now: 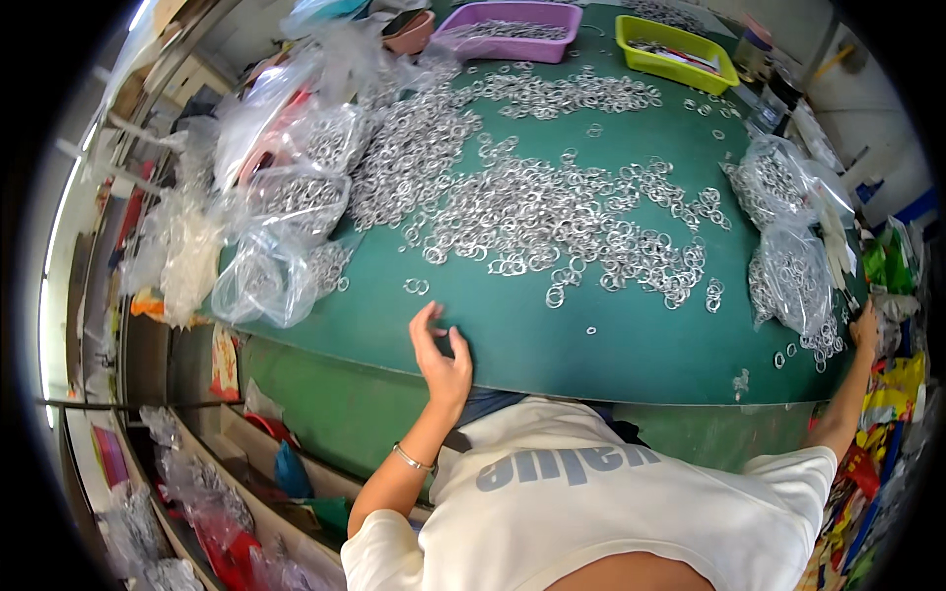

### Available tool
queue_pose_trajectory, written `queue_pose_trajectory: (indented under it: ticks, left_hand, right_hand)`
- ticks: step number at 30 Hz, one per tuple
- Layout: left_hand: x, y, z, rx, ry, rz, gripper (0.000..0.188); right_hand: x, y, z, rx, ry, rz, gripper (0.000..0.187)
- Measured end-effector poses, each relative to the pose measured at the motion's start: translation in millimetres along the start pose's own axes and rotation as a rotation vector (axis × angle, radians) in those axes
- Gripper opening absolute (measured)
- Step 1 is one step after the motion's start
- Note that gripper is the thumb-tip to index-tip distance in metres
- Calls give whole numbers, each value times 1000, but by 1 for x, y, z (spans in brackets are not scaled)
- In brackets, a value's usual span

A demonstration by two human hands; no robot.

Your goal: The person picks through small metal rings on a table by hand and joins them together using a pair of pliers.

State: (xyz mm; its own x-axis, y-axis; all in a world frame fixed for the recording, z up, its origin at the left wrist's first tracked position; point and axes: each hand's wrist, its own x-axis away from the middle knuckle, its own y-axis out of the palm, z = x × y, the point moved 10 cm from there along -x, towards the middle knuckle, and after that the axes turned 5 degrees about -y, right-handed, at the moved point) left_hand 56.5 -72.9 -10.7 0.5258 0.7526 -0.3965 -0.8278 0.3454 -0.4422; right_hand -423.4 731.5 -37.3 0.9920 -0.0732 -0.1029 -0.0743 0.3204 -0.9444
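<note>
Over the table's front edge, my left hand (443, 357) is open, thumb and fingers curved apart with nothing between them. Just beyond its fingertips lie a few silvery metal rings (417, 287). My right hand (865, 327) reaches to the far right edge of the table, beside loose rings (823, 342) and a clear plastic bag of rings (791, 279). Its fingers are small and partly hidden, so I cannot tell whether they grip anything. A wide heap of similar rings (522, 212) spreads over the middle of the green table (512, 345).
Clear bags of rings (296, 192) crowd the table's left side. At the back stand a purple basin (567, 18) and a yellow-green basket (680, 69), both holding metal pieces. Dark jars (776, 101) stand at the right. Boxes with bagged goods (212, 492) lie below left.
</note>
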Motion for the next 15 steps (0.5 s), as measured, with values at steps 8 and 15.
queue_pose_trajectory:
  ticks: [8,15]
  left_hand:
    - [-11,-18,-7,-7,-136,-13,46]
    - [-62,-20,-37,-382,6,-142,39]
  right_hand:
    - [77,-79,1,189,237,362,44]
    - [117,-128,45,-703,326,785,50]
